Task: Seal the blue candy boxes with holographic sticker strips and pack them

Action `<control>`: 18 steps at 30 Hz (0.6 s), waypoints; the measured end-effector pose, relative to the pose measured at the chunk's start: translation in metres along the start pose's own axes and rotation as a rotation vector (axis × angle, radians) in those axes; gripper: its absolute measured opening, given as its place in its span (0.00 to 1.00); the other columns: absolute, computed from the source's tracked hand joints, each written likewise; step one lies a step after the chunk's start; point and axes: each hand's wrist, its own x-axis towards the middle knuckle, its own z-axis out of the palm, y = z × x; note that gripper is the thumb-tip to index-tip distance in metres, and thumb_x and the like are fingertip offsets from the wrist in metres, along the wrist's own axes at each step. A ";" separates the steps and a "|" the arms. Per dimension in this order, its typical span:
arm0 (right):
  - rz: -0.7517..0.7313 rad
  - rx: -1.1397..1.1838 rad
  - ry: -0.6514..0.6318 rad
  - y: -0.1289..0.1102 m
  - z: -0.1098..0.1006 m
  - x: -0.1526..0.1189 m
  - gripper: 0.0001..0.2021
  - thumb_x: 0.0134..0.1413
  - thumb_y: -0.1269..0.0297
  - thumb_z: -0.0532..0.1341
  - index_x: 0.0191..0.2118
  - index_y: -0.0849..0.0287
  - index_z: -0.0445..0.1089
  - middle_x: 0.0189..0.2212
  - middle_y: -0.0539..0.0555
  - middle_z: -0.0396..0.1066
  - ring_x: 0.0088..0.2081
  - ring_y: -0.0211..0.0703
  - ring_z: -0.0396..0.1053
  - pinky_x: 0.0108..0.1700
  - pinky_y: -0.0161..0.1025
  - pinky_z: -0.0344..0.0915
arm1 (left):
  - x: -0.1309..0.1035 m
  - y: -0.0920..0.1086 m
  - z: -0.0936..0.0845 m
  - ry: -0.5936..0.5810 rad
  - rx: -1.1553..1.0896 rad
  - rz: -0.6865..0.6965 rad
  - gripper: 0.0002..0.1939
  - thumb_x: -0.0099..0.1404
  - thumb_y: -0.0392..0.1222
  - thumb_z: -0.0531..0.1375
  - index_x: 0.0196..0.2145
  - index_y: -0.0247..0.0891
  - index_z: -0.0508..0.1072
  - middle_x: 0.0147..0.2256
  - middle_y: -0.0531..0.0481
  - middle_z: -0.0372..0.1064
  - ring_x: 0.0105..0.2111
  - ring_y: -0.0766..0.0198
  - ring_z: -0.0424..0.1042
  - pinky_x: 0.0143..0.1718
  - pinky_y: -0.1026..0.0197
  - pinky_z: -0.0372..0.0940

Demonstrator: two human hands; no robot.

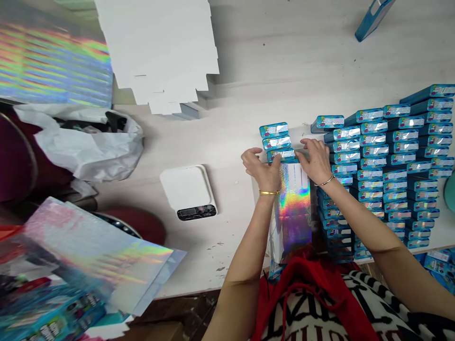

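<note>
Three blue boxes stand in a short row, one behind another, and the nearest blue box (280, 155) has my left hand (262, 169) at its left end and my right hand (313, 158) at its right end. My left fingers are curled around that end, with the thumb on the box's top. The fingers of my right hand are spread, its thumb close to the box's corner. Just below them, a shiny holographic bag (294, 208) lies on the table towards my body, its upper edge beside the nearest box.
Rows of blue boxes (373, 163) fill the right side. A white scale (188, 189) and white cardboard stack (159, 47) are left. Holographic sheets (53, 66), a white plastic bag (103, 151) and another holographic bag (103, 251) lie farther left. One blue box (373, 19) is at the top right.
</note>
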 end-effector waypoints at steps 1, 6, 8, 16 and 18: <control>-0.008 0.013 -0.002 -0.001 -0.001 -0.002 0.12 0.64 0.64 0.53 0.47 0.56 0.72 0.42 0.59 0.72 0.47 0.56 0.63 0.46 0.49 0.56 | 0.002 -0.004 0.001 0.002 -0.031 -0.020 0.26 0.51 0.40 0.70 0.44 0.43 0.63 0.49 0.48 0.61 0.50 0.55 0.63 0.54 0.51 0.58; -0.033 0.055 -0.174 -0.010 -0.009 -0.010 0.20 0.61 0.74 0.49 0.49 0.54 0.75 0.45 0.56 0.73 0.48 0.53 0.63 0.46 0.48 0.58 | 0.011 -0.023 0.012 -0.053 -0.209 -0.140 0.35 0.49 0.40 0.70 0.52 0.44 0.59 0.52 0.46 0.58 0.54 0.57 0.62 0.52 0.55 0.61; -0.020 0.056 -0.250 -0.011 -0.011 -0.008 0.21 0.62 0.74 0.49 0.51 0.53 0.74 0.49 0.55 0.73 0.50 0.53 0.63 0.48 0.49 0.58 | 0.011 -0.025 0.014 -0.061 -0.219 -0.149 0.37 0.49 0.41 0.70 0.54 0.45 0.59 0.54 0.46 0.57 0.55 0.56 0.62 0.53 0.55 0.61; -0.162 -0.097 -0.333 -0.008 -0.014 -0.017 0.22 0.69 0.55 0.49 0.61 0.58 0.65 0.61 0.60 0.67 0.60 0.58 0.58 0.62 0.57 0.49 | 0.007 -0.012 0.006 -0.084 0.001 -0.133 0.42 0.50 0.47 0.71 0.59 0.45 0.58 0.58 0.40 0.59 0.55 0.47 0.65 0.57 0.43 0.58; -0.198 -0.160 -0.284 -0.009 -0.017 -0.023 0.23 0.69 0.52 0.51 0.61 0.60 0.65 0.61 0.63 0.65 0.62 0.59 0.57 0.64 0.58 0.46 | 0.003 -0.007 0.002 -0.065 0.045 -0.063 0.41 0.53 0.48 0.70 0.60 0.44 0.58 0.59 0.38 0.59 0.58 0.44 0.62 0.57 0.41 0.57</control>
